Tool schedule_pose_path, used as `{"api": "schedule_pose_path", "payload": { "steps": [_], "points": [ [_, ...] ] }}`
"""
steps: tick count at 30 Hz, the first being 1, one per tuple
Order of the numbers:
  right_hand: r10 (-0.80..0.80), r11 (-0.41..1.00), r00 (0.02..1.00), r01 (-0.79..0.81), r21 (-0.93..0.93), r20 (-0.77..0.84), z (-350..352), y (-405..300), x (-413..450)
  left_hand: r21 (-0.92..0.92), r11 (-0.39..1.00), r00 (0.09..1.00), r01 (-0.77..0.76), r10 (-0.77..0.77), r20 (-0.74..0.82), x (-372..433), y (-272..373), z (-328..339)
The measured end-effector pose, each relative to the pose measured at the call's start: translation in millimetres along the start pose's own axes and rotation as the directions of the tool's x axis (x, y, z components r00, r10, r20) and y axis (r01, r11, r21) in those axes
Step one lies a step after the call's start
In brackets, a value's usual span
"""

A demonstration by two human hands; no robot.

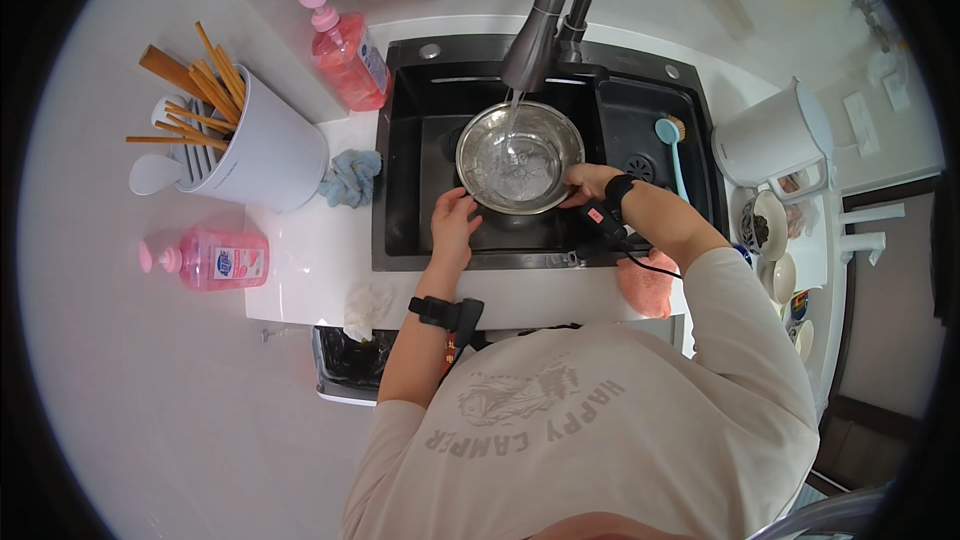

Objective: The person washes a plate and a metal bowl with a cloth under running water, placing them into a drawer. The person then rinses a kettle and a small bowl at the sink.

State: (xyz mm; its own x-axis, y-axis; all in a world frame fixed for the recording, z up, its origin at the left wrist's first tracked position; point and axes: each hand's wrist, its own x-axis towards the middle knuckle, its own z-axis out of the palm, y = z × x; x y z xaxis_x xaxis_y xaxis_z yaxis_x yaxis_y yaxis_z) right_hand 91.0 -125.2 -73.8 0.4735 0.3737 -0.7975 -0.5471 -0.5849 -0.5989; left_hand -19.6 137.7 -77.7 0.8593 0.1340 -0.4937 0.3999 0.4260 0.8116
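Observation:
Water runs from the pull-down faucet (531, 60) into a round stainless steel bowl (480, 184), which holds some clear water. The bowl is over the left basin of a black double sink (420, 232). My right hand (589, 184) grips the bowl at its lower right rim, partly hiding that edge. At the lower left rim is my left hand (454, 225), fingers apart; whether a fingertip touches the metal I cannot tell.
A blue-handled dish brush (670, 136) lies in the right basin. Left of the sink are a blue cloth (352, 176), a white utensil holder (270, 142) and pink pump bottles (349, 64). A white kettle (765, 139) and several bowls (776, 221) stand right. An orange cloth (645, 289) hangs over the front edge.

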Motion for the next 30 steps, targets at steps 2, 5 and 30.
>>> {"api": "schedule_pose_path", "payload": {
  "steps": [2, 5, 30],
  "points": [
    [0.039, 0.933, 0.989, -0.086, 0.348, 0.140, -12.5, 20.2, 22.9, 0.009, 1.000, 1.000, 0.007, -0.007, 0.003, 0.0, 0.5, 1.7],
    [0.288, 0.917, 0.954, -0.249, 0.310, -0.087, 14.0, -22.6, -10.6, 0.017, 1.000, 1.000, 0.015, -0.015, -0.004, -0.5, 2.1, -0.7],
    [-0.007, 0.746, -0.461, 0.589, -0.312, -0.887, -170.3, 119.9, -300.3, 0.116, 0.990, 0.992, 0.077, -0.088, 0.093, 7.8, -1.5, -3.8]
  ]
}}
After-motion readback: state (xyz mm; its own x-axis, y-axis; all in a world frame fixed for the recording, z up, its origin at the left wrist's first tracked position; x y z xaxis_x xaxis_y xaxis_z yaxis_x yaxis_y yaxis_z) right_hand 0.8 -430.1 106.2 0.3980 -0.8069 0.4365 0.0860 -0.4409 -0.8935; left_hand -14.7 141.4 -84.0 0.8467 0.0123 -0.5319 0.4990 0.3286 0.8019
